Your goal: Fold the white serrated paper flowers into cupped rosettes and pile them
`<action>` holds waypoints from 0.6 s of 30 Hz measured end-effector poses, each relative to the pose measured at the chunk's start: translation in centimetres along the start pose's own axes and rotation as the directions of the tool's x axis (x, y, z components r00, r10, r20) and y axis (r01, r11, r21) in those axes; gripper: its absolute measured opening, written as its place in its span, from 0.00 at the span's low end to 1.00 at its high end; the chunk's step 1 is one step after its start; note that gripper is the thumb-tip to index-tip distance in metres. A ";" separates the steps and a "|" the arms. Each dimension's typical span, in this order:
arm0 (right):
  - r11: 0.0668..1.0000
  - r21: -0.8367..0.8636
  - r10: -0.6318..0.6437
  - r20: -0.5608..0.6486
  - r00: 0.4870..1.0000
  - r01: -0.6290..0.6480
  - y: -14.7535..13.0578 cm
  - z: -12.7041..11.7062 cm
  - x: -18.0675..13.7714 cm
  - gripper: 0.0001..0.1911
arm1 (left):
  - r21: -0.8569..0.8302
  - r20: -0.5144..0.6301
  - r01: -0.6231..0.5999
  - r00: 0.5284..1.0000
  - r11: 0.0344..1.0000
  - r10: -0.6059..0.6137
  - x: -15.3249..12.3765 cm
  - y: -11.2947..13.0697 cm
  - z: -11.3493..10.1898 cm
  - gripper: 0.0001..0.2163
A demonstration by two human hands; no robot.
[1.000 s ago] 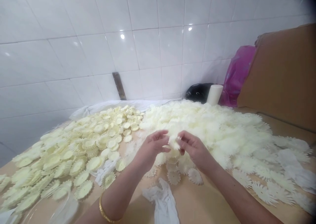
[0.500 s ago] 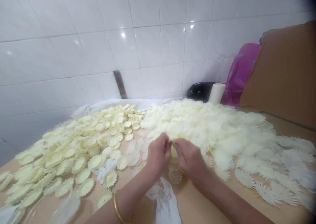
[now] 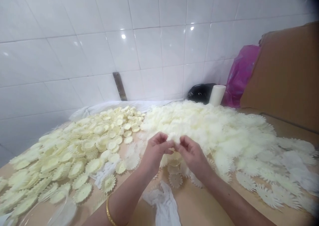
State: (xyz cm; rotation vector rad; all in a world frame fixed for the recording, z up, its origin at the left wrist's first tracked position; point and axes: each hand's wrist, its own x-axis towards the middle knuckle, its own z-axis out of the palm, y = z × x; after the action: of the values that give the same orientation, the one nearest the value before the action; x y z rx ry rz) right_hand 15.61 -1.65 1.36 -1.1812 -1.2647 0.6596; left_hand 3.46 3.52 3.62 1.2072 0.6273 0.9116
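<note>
My left hand (image 3: pixel 154 153) and my right hand (image 3: pixel 190 154) meet at the middle of the table, fingertips pinched together on a small white toothed flower piece (image 3: pixel 173 139). A gold bangle (image 3: pixel 108 212) sits on my left wrist. Just beyond my fingers lies a big heap of white flower pieces (image 3: pixel 211 129). To the left spreads a pile of pale yellow flower discs (image 3: pixel 74 149). A few single white pieces (image 3: pixel 175 179) lie on the brown table under my hands.
A crumpled white cloth (image 3: pixel 164 202) lies between my forearms. At the back stand a white cylinder (image 3: pixel 217 95), a black object (image 3: pixel 200 93), a pink plastic bag (image 3: pixel 240 74) and a brown cardboard sheet (image 3: pixel 286 76). White tiled wall (image 3: pixel 99 36) behind.
My hands dipped down to the table half a second ago, then rose again to the edge of the white heap, still pinched together on a white piece.
</note>
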 end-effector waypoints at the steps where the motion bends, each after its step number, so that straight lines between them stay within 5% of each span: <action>1: 0.998 0.057 0.014 -0.003 1.000 -0.014 0.0 0.0 0.0 0.12 | 0.001 0.011 0.008 1.000 1.000 -0.008 0.1 0.1 -0.2 0.09; 8: 0.982 0.169 0.072 0.083 0.994 -0.085 -0.5 -0.5 0.1 0.10 | 0.015 0.133 0.198 0.971 0.980 -0.198 0.6 0.8 -1.1 0.11; 12: 0.998 0.050 0.036 0.052 0.998 -0.039 -0.3 -0.3 -0.1 0.06 | 0.174 0.055 0.105 0.992 0.979 -0.116 0.4 -0.3 -0.7 0.07; 15: 0.940 -0.287 -0.197 -0.012 0.980 0.185 0.1 0.0 -0.4 0.06 | 0.347 -0.073 -0.025 0.996 0.937 0.054 0.2 -1.1 -0.2 0.09; 18: 0.734 -0.554 -0.467 0.010 0.884 0.394 0.8 0.1 -0.5 0.08 | 0.305 -0.139 -0.004 0.989 0.952 0.049 0.1 -1.4 0.1 0.10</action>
State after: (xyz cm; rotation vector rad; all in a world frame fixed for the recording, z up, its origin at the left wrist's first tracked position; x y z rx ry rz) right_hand 15.59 -1.82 0.43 -1.2848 -1.5998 -0.1488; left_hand 3.97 3.41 2.36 1.4347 0.8948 0.9546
